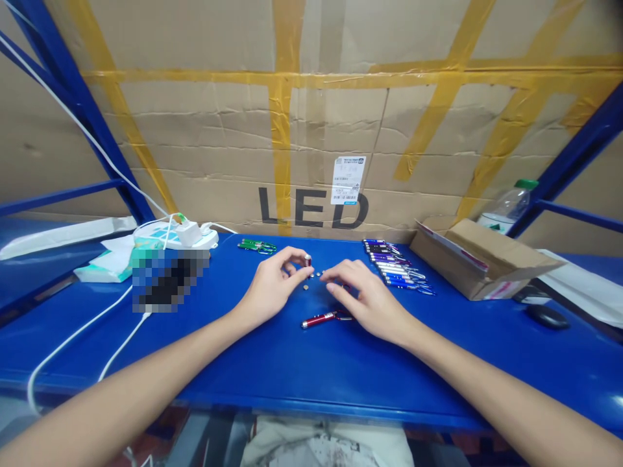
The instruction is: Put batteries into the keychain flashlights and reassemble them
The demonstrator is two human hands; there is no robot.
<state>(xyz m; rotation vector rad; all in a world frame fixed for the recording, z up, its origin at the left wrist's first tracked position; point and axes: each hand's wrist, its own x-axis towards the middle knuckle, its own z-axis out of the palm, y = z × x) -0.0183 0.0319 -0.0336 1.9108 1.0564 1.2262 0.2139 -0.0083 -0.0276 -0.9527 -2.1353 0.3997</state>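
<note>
My left hand (277,282) pinches a small red-and-silver cylindrical piece (308,261) between thumb and fingers, upright above the blue table. A few tiny silver discs like button cells (305,287) lie below and beside those fingertips. My right hand (363,292) hovers just to the right of them, thumb and forefinger apart, with nothing visible between them. Under its fingers lies a slim red penlight (318,320) with a silver end and a clip; its far end is partly hidden by the hand.
Several coloured penlights (392,266) lie in a row at back right, beside an open cardboard box (491,259) and a black mouse (548,316). Green penlights (257,246) lie at back left. A power strip (195,237) and white cables (82,331) occupy the left side.
</note>
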